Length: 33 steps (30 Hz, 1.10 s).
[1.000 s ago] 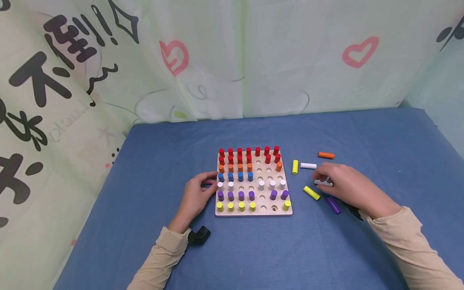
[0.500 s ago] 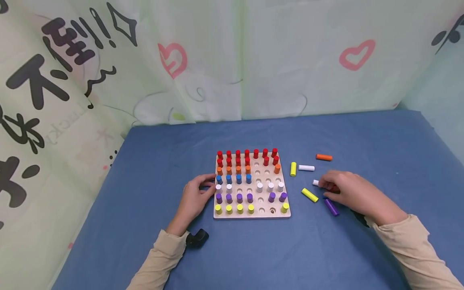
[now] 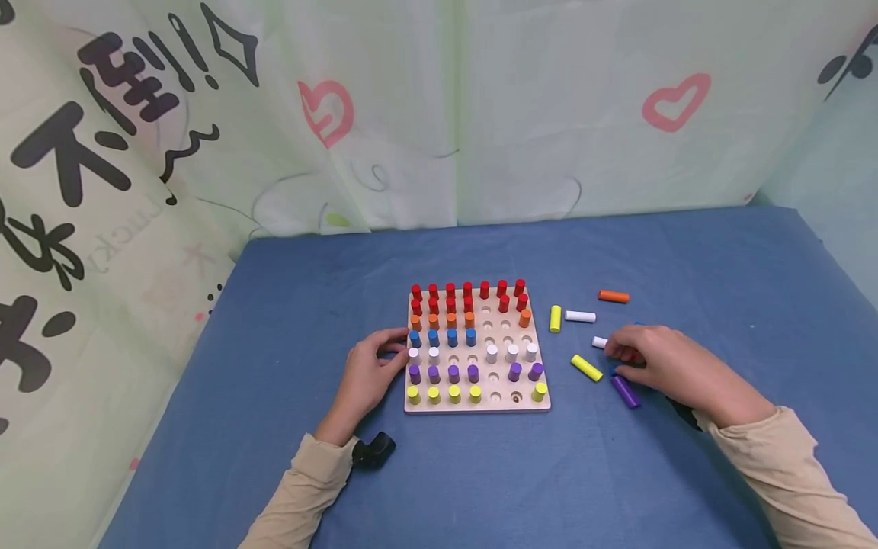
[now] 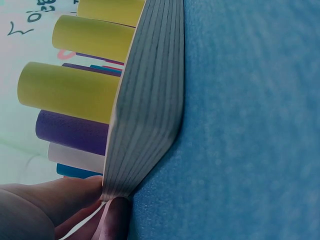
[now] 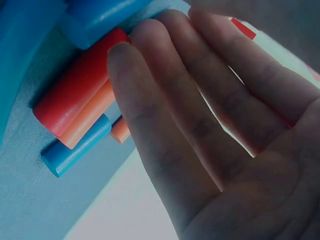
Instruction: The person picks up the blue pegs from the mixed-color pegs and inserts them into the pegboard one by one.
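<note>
My left hand (image 3: 373, 371) pinches the left edge of a wooden pegboard (image 3: 480, 406); in the left wrist view its fingers (image 4: 75, 197) meet the layered board edge. Pegs stand in rows: red (image 3: 467, 290), orange (image 3: 469, 321), blue (image 3: 452, 338), white (image 3: 491, 353), purple (image 3: 473, 374) and yellow (image 3: 455, 394). My right hand (image 3: 661, 362) is low over loose pegs right of the board, fingers fairly straight in the right wrist view. Close at its fingertips lies a red peg (image 5: 75, 87), with a blue peg (image 5: 80, 145) nearby. The hand hides part of this pile.
Around the right hand lie two loose yellow pegs, one upright on the view (image 3: 555, 319) and one slanted (image 3: 586, 368). White pegs (image 3: 580, 316), an orange peg (image 3: 613, 296) and a purple peg (image 3: 626, 392) lie there too. Blue cloth (image 3: 439, 488) covers the table; a printed curtain (image 3: 514, 114) hangs behind.
My right hand has shifted slightly right and down off a white peg, uncovering its end, and now hovers over the red and blue pegs. The left hand stays at the board's edge.
</note>
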### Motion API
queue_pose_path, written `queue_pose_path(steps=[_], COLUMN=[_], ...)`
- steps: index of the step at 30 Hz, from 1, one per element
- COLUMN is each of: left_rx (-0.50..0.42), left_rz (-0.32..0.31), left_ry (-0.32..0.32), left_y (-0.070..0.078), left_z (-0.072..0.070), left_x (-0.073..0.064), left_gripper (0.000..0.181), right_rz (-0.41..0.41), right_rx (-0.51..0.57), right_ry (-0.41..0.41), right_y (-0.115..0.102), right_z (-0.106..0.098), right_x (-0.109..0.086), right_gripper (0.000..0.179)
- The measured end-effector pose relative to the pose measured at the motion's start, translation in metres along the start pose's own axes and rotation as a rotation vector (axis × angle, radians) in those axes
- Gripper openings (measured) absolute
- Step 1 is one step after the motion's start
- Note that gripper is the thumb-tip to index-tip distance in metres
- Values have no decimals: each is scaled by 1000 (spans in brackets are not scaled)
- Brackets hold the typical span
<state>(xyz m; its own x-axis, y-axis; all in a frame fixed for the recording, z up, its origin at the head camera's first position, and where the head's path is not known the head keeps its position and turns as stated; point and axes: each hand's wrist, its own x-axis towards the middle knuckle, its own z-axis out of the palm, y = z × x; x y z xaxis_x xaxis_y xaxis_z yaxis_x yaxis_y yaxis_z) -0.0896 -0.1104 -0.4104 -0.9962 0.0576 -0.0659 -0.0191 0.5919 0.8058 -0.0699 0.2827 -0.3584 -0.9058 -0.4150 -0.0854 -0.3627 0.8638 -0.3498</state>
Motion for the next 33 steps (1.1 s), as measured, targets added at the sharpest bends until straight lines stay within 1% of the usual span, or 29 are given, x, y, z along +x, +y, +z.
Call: queue_pose_path(steps=[6,10,22,28,33], left_rx=[3,0,-15,-11,-7], left_rz=[1,-3,-1,1,3], left_ry=[1,0,-1,1,1], left_y=[-1,-1,0,-1,-1], left_z=[0,1,-1,0,0], left_x=[0,1,0,-1,0], left_gripper=[39,39,39,39,39], right_rz=[-10,-22,-46,-57,-58], right_rx=[6,3,-21,-36,-40], right_ry=[-15,-4,8,35,40], right_y=[2,2,1,-3,-4], right_z=[5,7,5,1,0], right_x=[0,0,2,2,3], right_gripper=[21,19,16,13,14])
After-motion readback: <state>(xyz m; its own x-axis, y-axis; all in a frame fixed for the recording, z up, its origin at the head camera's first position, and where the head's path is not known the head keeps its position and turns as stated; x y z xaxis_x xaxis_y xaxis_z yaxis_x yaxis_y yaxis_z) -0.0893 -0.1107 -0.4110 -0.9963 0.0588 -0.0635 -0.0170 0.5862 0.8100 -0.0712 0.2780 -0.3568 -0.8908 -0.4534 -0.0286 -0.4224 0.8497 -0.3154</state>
